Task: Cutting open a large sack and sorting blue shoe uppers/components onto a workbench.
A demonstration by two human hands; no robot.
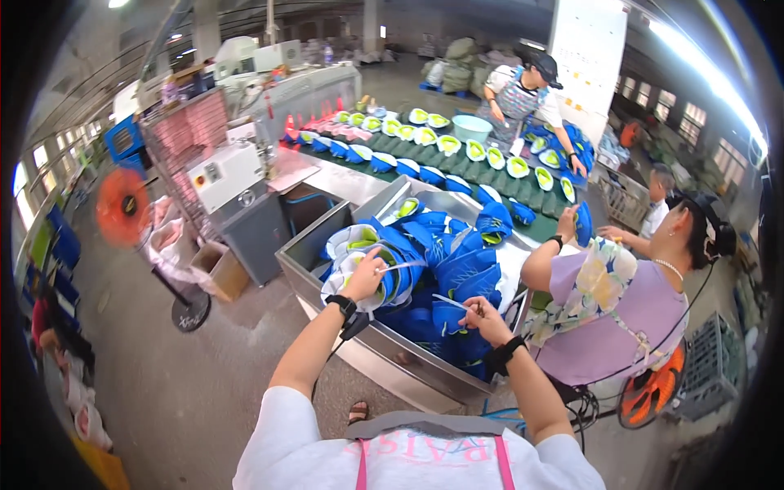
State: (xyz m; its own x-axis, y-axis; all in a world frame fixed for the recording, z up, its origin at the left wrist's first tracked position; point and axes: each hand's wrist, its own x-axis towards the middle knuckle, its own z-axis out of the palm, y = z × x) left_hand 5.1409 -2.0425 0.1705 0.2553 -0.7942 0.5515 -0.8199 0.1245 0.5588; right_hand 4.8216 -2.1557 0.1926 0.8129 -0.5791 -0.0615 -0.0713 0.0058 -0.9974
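A bundle of blue-and-white shoe uppers with lime linings (351,238) lies at the left of a metal bin (322,300). My left hand (365,278) rests on this bundle, fingers bent around one end of a white strip (406,265). Over the blue uppers to the right, my right hand (487,323) pinches a second length of white strip (449,302) between thumb and fingers. Whether both lengths are one strip is not visible. More blue uppers (467,265) fill the bin beneath and between my hands.
Beyond the bin, a green conveyor (382,162) carries rows of shoe uppers. A person in purple (608,327) sits close on my right, holding a blue upper. Another person (523,94) works across the conveyor near a pale basin (471,127). An orange fan (122,208) stands at left.
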